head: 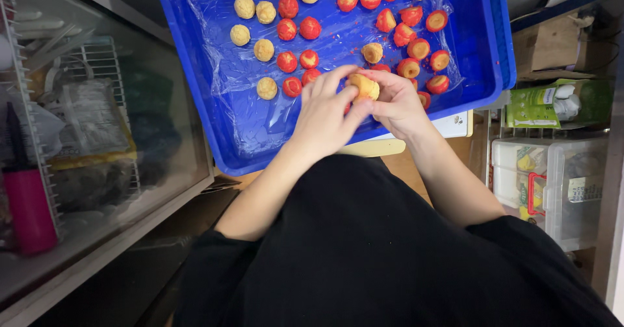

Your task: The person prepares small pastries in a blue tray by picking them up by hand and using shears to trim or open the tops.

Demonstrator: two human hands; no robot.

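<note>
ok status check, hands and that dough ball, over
Left hand and right hand both closed on tan dough ball. Held over blue tray. Nothing blocking.

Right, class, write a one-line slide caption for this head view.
Both hands, left hand and right hand, pinch a pale round dough ball over a plastic-lined blue tray.

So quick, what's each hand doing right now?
Left hand: fingers closed around the tan dough ball.
Right hand: fingers curled on the same dough ball, over the blue tray.
</note>
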